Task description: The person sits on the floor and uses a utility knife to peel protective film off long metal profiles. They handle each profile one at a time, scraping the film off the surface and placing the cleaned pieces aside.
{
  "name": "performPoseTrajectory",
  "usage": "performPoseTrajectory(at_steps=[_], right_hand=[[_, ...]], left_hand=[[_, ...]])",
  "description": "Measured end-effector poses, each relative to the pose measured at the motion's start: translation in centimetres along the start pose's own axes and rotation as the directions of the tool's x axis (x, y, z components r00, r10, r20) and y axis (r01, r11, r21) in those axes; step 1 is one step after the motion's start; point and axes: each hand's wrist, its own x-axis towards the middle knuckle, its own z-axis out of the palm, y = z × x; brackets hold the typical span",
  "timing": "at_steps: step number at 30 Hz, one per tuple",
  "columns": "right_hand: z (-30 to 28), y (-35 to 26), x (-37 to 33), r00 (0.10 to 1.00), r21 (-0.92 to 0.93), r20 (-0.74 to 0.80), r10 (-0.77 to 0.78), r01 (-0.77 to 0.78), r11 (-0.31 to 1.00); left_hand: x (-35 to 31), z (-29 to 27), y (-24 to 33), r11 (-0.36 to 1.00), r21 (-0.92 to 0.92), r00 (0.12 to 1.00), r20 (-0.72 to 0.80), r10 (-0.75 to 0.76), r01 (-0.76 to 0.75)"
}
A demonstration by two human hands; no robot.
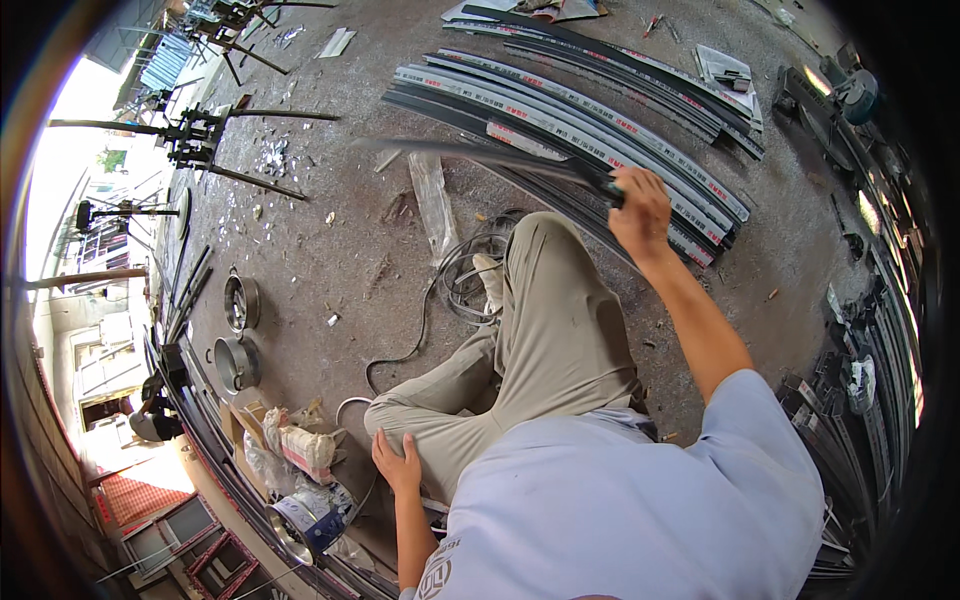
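My right hand is closed around one end of a long dark strip, perhaps a metal or plastic profile. It reaches out to the left, thin and smeared by motion at its far end. Beneath and beyond it lie several long grey profiles with printed film along them. Down at the lower left, my left hand rests against my bent knee, fingers apart and holding nothing. I sit low, with my trousered legs bent in front of me.
A dark cable coils by my foot. Clear film lies on the floor. Two metal pots and bags stand left. Dark profiles pile at right, below a machine. Metal stands are at far left.
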Motion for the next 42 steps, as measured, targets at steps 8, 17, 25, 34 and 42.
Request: performPoseTrajectory(at_steps=[8, 17, 25, 34, 42], right_hand=[[4.4, 8.8, -12.1, 0.939, -0.182, 0.085, 0.333, -0.313, 0.932], [5.1, 11.6, -17.3, 0.863, -0.116, 0.113, 0.492, -0.480, 0.869], [4.8, 15.6, -19.0, 0.887, -0.092, 0.210, 0.411, -0.401, 0.912], [4.2, 17.0, -17.4, 0.822, -0.184, 0.348, 0.450, -0.411, 0.893], [4.7, 16.7, -13.4, 0.595, -0.547, 0.416, 0.688, -0.440, 0.712]], left_hand=[[-1.4, 1.7, -0.3, 0.990, -0.099, 0.995, -0.004, -0.103, 0.102], [-1.3, 1.7, -0.1, 0.991, -0.076, 0.994, -0.002, -0.107, 0.107], [-0.6, 1.6, 0.3, 0.993, -0.051, 0.994, 0.000, -0.107, 0.107], [-1.0, 1.4, 0.6, 0.990, -0.060, 0.992, -0.008, -0.127, 0.126], [-0.1, 1.9, 0.8, 0.983, -0.039, 0.982, -0.050, -0.183, 0.181]])
